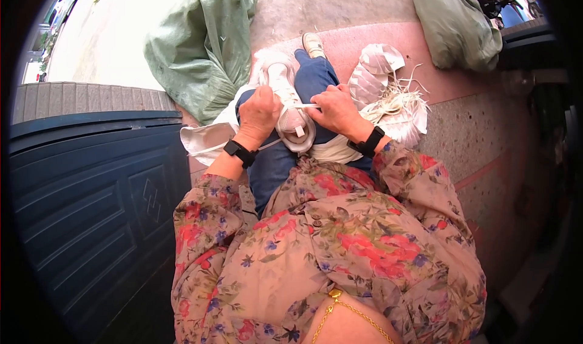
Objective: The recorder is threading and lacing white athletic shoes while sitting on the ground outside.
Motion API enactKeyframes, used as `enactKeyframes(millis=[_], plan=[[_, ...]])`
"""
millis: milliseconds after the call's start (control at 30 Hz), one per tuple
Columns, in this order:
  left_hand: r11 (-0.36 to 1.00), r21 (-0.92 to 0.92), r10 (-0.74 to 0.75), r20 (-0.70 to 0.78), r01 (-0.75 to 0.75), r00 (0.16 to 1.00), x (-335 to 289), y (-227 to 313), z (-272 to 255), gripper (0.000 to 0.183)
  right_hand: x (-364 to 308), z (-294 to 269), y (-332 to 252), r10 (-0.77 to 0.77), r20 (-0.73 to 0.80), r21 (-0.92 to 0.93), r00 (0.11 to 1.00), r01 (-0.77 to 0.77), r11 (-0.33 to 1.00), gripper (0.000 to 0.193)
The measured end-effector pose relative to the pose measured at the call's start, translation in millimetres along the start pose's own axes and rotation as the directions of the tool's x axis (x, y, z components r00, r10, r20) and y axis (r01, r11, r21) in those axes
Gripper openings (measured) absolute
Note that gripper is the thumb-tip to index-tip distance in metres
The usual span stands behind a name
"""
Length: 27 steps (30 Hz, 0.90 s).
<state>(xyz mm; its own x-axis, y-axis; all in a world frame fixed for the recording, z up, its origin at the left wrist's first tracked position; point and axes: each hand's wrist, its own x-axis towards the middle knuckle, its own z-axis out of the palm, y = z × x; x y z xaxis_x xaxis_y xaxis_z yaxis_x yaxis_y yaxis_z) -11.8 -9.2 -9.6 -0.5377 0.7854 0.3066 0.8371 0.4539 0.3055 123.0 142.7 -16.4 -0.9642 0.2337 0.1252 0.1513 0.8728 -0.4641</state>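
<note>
Outdoors on a pink step, left hand (pixel 260 114) and right hand (pixel 336 110) each grip a white shoe's (pixel 288 101) half-hidden lace (pixel 303 106).

hands 2: left hand (pixel 260 114), right hand (pixel 336 108); black wristbands 2; white shoe (pixel 286 95) on lap 1; green sacks 2, upper left (pixel 200 46), upper right (pixel 455 22)

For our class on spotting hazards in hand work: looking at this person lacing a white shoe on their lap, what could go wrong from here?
1. The white shoe rests on the knee, steadied only by the left hand; it might slide off.
2. The right hand pulls a thin lace taut; it could slip from the fingers.
3. The loose pile of laces beside the leg looks easy to tangle.
</note>
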Motion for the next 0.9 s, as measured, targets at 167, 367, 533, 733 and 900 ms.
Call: enactKeyframes(millis=[167,367,533,733,900], plan=[[0.772,-0.558,-0.174,0.274,0.304,0.946,6,-17,2,0.013,2,1,2,-0.006,0.011,0.018,1.000,0.006,1.000,0.024],[0.279,-0.603,-0.223,0.716,0.747,0.661,21,-13,-27,0.011,-1,6,8,0.008,0.011,0.017,1.000,-0.008,1.000,0.026],[0.276,-0.560,-0.174,0.770,0.781,0.614,16,-18,-28,0.018,-1,4,8,-0.039,0.006,0.005,0.999,0.039,0.999,0.022],[0.982,-0.180,0.012,0.387,0.063,0.922,10,-12,-13,0.011,-7,-18,16,-0.236,-0.147,-0.067,0.961,0.228,0.971,0.005],[0.998,-0.016,-0.051,0.413,0.063,0.909,4,20,-14,0.010,-34,-53,45,-0.346,-0.207,-0.264,0.915,0.289,0.920,0.013]])
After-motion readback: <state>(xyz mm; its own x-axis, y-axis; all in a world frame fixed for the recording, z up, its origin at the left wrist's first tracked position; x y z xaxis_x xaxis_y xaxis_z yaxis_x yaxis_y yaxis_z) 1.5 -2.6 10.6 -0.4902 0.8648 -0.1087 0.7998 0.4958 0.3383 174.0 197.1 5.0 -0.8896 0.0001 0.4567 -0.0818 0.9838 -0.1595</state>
